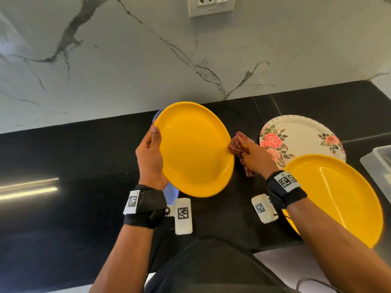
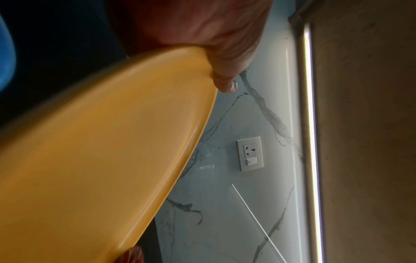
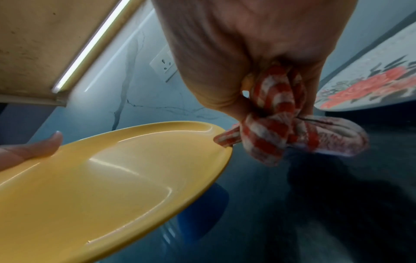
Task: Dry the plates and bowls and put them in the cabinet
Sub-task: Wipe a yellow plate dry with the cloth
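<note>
My left hand grips the left rim of a yellow plate, thumb on its upper face, holding it tilted above the black counter. The same yellow plate fills both wrist views. My right hand clutches a bunched red-and-white checked cloth that touches the plate's right rim. A blue dish lies on the counter under the held plate, mostly hidden.
A floral white plate and a second yellow plate lie on the counter at the right. A clear plastic tub stands at the far right edge. A wall socket sits on the marble backsplash.
</note>
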### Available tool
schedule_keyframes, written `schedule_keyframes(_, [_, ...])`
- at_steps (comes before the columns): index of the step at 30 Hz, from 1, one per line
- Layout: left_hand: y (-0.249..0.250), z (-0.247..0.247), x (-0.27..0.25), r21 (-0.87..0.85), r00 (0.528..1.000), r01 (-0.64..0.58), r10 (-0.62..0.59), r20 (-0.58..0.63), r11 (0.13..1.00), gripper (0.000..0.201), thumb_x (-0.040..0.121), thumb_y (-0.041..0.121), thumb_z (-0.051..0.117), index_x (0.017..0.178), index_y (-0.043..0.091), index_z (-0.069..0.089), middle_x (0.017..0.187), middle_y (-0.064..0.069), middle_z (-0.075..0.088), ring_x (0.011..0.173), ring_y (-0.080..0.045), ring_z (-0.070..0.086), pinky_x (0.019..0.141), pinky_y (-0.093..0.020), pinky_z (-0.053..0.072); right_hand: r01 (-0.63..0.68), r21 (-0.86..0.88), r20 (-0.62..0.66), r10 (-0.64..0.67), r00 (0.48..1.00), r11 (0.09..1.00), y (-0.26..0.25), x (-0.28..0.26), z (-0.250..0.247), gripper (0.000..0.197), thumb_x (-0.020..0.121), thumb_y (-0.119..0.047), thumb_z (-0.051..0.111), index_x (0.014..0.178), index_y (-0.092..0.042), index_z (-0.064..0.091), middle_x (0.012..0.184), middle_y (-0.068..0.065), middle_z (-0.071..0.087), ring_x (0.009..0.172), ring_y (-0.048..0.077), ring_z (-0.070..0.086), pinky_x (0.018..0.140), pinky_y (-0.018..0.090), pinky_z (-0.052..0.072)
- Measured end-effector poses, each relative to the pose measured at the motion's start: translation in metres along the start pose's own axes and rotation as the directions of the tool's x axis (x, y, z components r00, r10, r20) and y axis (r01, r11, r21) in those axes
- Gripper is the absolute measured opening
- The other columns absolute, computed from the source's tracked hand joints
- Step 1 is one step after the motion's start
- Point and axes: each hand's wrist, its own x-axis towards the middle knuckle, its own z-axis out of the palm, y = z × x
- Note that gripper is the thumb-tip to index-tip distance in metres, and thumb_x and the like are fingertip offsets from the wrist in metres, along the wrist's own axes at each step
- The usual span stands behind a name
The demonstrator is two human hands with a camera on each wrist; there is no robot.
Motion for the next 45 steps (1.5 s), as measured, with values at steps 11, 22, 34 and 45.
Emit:
schedule_keyframes(11, [0.015, 0.024, -0.001, -0.057, 0.995, 0.041, -0.046, -0.089, 0.998, 0.036, 0.108, 0.037, 0.042, 0.142, 0.028, 0.050, 0.143, -0.002, 0.051, 0.130, -0.026, 0.050, 0.109, -0.051, 0.044, 0.637, 0.162, -0.435, -0.525, 0.732, 0.754, 0.017, -0.091, 0.001, 0.057, 0.100, -0.002, 0.053, 0.151, -0.021, 0.039, 0.143, -0.008, 0.050, 0.131, 0.000, 0.046, 0.109, 0.018, 0.038])
schedule_keyframes(22, [0.010, 0.048, 0.004, -0.214, 0.936, 0.351, -0.333, 0.117, 0.912, 0.022, 0.110, 0.031, 0.036, 0.125, 0.025, 0.052, 0.111, -0.009, 0.066, 0.095, -0.027, 0.064, 0.078, -0.040, 0.054, 0.573, -0.424, -0.568, -0.699, 0.435, 0.701, 0.015, -0.111, 0.031, 0.056, 0.097, -0.031, 0.058, 0.149, -0.026, 0.037, 0.142, 0.009, 0.039, 0.129, 0.031, 0.039, 0.120, 0.026, 0.016])
schedule_keyframes(34, [-0.009, 0.041, 0.007, -0.020, 0.914, 0.391, -0.386, 0.128, 0.920, 0.049, 0.100, 0.024, 0.060, 0.143, 0.023, 0.038, 0.134, -0.011, 0.054, 0.114, -0.030, 0.061, 0.074, -0.037, 0.060, 0.614, -0.410, -0.505, -0.728, 0.463, 0.674, 0.006, -0.099, -0.002, 0.076, 0.069, -0.004, 0.087, 0.131, -0.018, 0.046, 0.125, 0.001, 0.051, 0.118, 0.028, 0.044, 0.096, 0.037, 0.030])
schedule_keyframes(45, [0.031, 0.034, -0.013, 0.309, 0.586, -0.463, 0.026, 0.810, 0.831, 0.039, 0.092, 0.051, 0.062, 0.118, 0.022, 0.065, 0.119, 0.009, 0.070, 0.115, -0.008, 0.064, 0.096, -0.023, 0.050, 0.685, -0.112, -0.259, -0.686, 0.680, 0.720, -0.027, -0.102, -0.103, 0.062, 0.081, -0.014, 0.075, 0.133, -0.034, 0.049, 0.123, -0.054, 0.033, 0.116, 0.003, 0.034, 0.093, 0.054, 0.045])
